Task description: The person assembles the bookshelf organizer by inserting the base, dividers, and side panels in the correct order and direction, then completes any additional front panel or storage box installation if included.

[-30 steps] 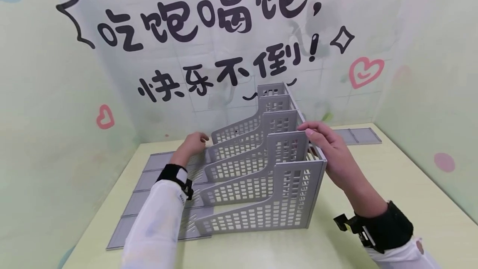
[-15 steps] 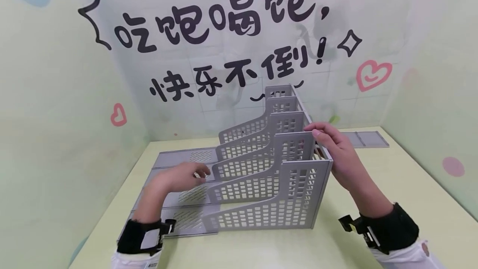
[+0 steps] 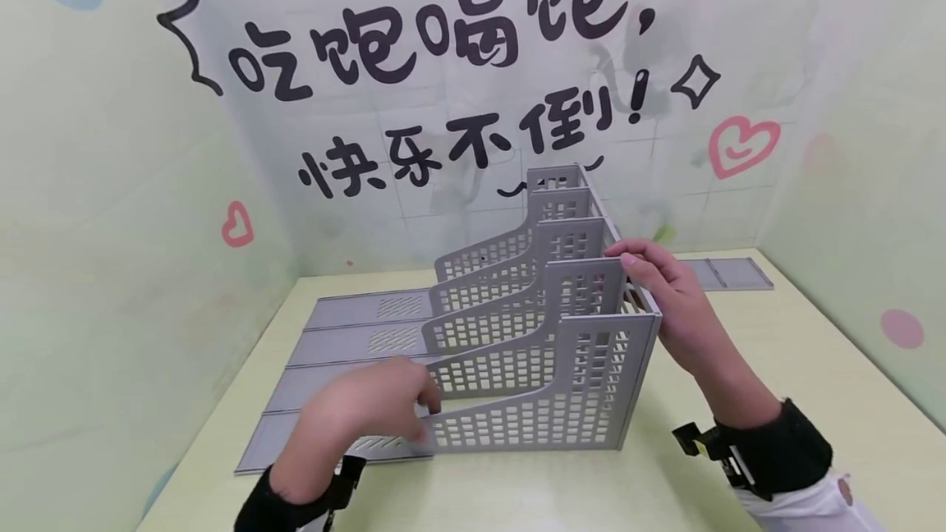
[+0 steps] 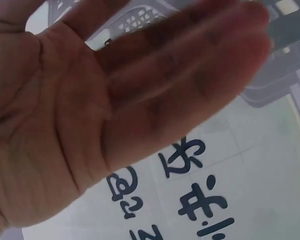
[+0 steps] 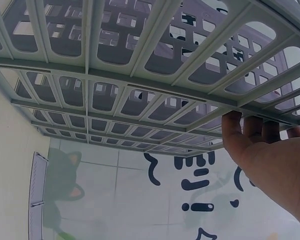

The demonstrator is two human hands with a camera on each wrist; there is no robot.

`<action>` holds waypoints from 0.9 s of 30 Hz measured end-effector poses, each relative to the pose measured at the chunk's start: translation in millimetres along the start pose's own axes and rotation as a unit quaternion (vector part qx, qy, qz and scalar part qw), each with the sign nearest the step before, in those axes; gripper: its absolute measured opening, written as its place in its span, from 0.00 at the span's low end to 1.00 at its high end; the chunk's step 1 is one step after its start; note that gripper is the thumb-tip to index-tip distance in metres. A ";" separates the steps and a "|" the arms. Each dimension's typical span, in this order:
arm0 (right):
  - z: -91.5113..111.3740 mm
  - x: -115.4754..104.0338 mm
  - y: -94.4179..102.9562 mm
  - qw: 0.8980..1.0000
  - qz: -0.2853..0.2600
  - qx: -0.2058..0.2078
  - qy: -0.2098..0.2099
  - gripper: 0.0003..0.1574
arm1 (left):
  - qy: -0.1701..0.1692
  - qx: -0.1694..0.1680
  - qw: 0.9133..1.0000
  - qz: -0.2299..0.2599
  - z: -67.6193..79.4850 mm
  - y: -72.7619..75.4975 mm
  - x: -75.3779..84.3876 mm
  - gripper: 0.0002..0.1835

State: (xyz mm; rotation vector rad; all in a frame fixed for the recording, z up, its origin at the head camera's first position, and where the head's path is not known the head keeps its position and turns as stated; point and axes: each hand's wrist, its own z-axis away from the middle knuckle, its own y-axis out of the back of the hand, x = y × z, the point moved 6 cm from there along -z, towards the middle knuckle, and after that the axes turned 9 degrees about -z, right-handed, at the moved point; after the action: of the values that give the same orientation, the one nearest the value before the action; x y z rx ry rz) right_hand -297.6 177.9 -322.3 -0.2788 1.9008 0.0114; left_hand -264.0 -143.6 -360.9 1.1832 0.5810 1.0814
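Note:
A grey plastic file rack (image 3: 567,360) with several perforated upright dividers stands on the table. My right hand (image 3: 672,294) holds its back frame at the top, with the thumb on a divider's upper edge. In the right wrist view, the fingers (image 5: 235,129) hook over a bar of the slatted back (image 5: 87,85). My left hand (image 3: 362,405) is at the low front end of the nearest divider, thumb and fingers apart around that end. The left wrist view shows the left palm (image 4: 65,120) with blurred, outstretched fingers and nothing gripped between them.
Flat grey panels (image 3: 296,388) with slotted patches lie side by side to the left, reaching the rack's front ends. Another flat grey panel (image 3: 739,273) lies at the table's back right. A printed curtain (image 3: 414,245) hangs behind the table (image 3: 532,491).
My left hand has come from the far front end of the rack towards me, past the dividers, to the nearest one. My right hand keeps its hold on the back frame.

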 end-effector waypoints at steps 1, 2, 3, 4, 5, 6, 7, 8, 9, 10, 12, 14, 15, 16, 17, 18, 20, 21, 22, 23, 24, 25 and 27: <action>-0.1 0.2 0.3 1.000 0.001 0.000 0.000 0.12 | -0.001 -0.001 1.000 -0.007 -1.1 -2.5 1.5 0.10; -0.3 0.4 0.6 1.000 0.001 0.000 0.000 0.12 | -0.003 0.000 1.000 -0.013 -2.3 -4.3 2.5 0.11; -0.5 0.5 0.8 1.000 0.001 0.000 -0.001 0.12 | -0.006 0.002 1.000 -0.019 -3.5 -5.7 3.2 0.13; -0.6 0.5 1.1 1.000 0.000 -0.001 -0.001 0.12 | -0.007 0.004 1.000 -0.023 -4.6 -6.6 3.3 0.14; -0.8 0.4 1.4 1.000 -0.001 -0.002 -0.002 0.12 | -0.009 0.007 1.000 -0.028 -5.3 -6.9 3.0 0.16; -0.9 0.3 1.4 1.000 -0.002 -0.003 -0.003 0.12 | -0.012 0.008 0.999 -0.031 -5.3 -6.8 2.2 0.18; -1.0 0.2 1.5 1.000 -0.005 -0.004 -0.005 0.12 | -0.019 0.008 0.999 -0.033 -5.1 -6.4 1.6 0.19; -1.1 0.0 1.7 1.000 -0.010 -0.005 -0.007 0.12 | -0.030 0.009 0.999 -0.033 -4.5 -5.5 1.4 0.20; -1.4 -0.3 1.8 1.000 -0.014 -0.005 -0.009 0.12 | -0.041 0.010 0.999 -0.031 -3.8 -4.4 1.3 0.22; -1.7 -0.9 1.8 1.000 -0.016 -0.007 -0.010 0.12 | -0.052 0.012 0.998 -0.029 -3.1 -3.1 1.0 0.24; -2.7 -1.8 1.8 1.000 -0.022 -0.007 -0.010 0.13 | -0.072 0.019 0.997 -0.024 -1.9 -0.3 0.8 0.26; -3.5 -2.5 1.8 1.000 -0.021 -0.006 -0.009 0.12 | -0.081 0.022 0.996 -0.020 -1.8 1.7 0.8 0.27; -3.7 -2.5 1.7 1.000 -0.020 -0.004 -0.008 0.12 | -0.081 0.022 0.996 -0.019 -2.2 2.2 0.7 0.27; -3.8 -2.4 1.6 1.000 -0.019 -0.002 -0.006 0.12 | -0.077 0.021 0.997 -0.019 -2.8 2.1 0.4 0.26; -3.8 -1.9 1.5 1.000 -0.019 0.000 -0.006 0.12 | -0.071 0.017 0.997 -0.018 -3.5 1.4 0.0 0.26; -3.7 -1.4 1.5 1.000 -0.018 0.002 -0.006 0.12 | -0.064 0.014 0.998 -0.020 -4.3 0.4 -0.4 0.25; -3.1 -0.1 1.3 1.000 -0.016 0.005 -0.005 0.11 | -0.051 0.006 0.998 -0.023 -6.2 -2.4 -1.5 0.22; -3.0 0.0 1.0 1.000 -0.015 0.006 -0.004 0.11 | -0.044 0.002 0.999 -0.025 -7.0 -3.5 -2.6 0.21; -2.8 0.1 0.6 1.000 -0.013 0.007 -0.003 0.11 | -0.039 -0.003 0.999 -0.022 -7.8 -4.5 -4.2 0.19; -2.7 0.1 0.1 1.000 -0.012 0.007 -0.002 0.11 | -0.034 -0.014 0.999 -0.009 -8.3 -5.1 -6.4 0.17; -2.6 0.0 -0.3 1.000 -0.010 0.007 -0.001 0.11 | -0.039 -0.023 0.999 0.008 -9.4 -5.1 -10.1 0.14; -2.4 -0.1 -0.7 1.000 -0.009 0.008 -0.002 0.11 | -0.045 -0.035 0.998 0.032 -10.6 -4.4 -15.3 0.13; -2.2 -0.4 -1.5 1.000 -0.006 0.008 -0.004 0.11 | -0.050 -0.049 0.995 0.078 -12.4 0.0 -30.5 0.12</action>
State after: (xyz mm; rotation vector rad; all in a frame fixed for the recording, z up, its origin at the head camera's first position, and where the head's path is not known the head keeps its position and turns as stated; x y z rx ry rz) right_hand -299.2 176.2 -320.9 -0.2799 1.8901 -0.0110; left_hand -286.9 -165.4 -369.8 1.2050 0.3592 1.1633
